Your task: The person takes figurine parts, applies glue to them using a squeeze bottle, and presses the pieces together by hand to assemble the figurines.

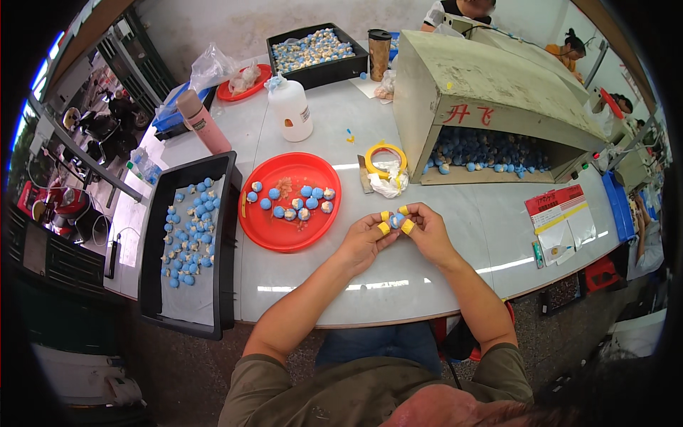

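Observation:
Over the middle of the table, both my hands pinch one small blue ball (395, 221) between thumbs and fingers. Yellow tape wraps several of the fingertips. My left hand (364, 240) grips its left side, and my right hand (430, 235) grips the right; the fingers cover much of the ball. To the left, a round red plate (284, 240) carries several similar blue balls with pale patches, plus brownish crumbs. Beyond my hands lie a yellow tape roll (400, 158) and a crumpled white tissue (388, 188).
A black tray (228, 249) of blue balls stands at the left. A metal box (491, 92) with an open front holds many more. Farther back are a white jug (290, 110), a pink bottle (204, 124), another filled black tray (320, 77) and a tumbler (379, 57).

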`<state>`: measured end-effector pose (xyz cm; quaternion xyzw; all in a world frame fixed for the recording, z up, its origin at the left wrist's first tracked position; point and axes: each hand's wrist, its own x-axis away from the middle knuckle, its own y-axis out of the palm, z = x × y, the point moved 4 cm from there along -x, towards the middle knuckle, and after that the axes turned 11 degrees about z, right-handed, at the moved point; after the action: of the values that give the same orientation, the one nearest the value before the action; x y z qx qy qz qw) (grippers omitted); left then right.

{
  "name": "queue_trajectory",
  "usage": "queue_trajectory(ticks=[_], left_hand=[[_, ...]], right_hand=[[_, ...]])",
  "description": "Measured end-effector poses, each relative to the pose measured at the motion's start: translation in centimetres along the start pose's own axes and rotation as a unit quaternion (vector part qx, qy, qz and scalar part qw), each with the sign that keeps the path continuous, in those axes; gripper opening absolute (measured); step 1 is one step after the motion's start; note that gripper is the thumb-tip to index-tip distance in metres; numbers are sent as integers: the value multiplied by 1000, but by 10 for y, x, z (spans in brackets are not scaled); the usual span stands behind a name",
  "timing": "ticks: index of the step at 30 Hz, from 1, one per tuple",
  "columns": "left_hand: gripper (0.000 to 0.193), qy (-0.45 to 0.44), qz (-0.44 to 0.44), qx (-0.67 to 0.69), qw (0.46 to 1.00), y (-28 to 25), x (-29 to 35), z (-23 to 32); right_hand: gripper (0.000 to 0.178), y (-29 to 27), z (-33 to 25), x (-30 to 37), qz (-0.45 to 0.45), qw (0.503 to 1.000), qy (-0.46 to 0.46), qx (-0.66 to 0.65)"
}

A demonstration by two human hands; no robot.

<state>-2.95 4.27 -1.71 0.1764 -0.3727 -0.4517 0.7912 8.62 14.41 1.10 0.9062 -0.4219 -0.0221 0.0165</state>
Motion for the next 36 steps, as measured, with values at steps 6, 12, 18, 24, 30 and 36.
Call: queue_trajectory(ticks=[6, 12, 18, 24, 30, 36], left_hand=[[29, 2, -2, -17, 1000, -1, 1, -2], [28, 13, -6, -15, 1000, -4, -1, -4], [25, 18, -11, -18, 1000, -1, 0, -3], [25, 26, 1, -23, 999, -3, -1, -4], [25, 20, -4, -28, 999, -4, -2, -5], [25, 36, -10, -50, 998, -2, -1, -5]], right_hand=[[22, -3, -2, -1, 1, 992, -96, 82], [20, -3, -11, 0, -4, 982, -123, 144], [20, -4, -16, 2, -2, 980, -133, 151], [19, -2, -18, 3, -6, 979, -139, 150], [18, -3, -20, 5, 3, 968, -171, 183], [17, -4, -20, 5, -7, 971, -161, 178]])
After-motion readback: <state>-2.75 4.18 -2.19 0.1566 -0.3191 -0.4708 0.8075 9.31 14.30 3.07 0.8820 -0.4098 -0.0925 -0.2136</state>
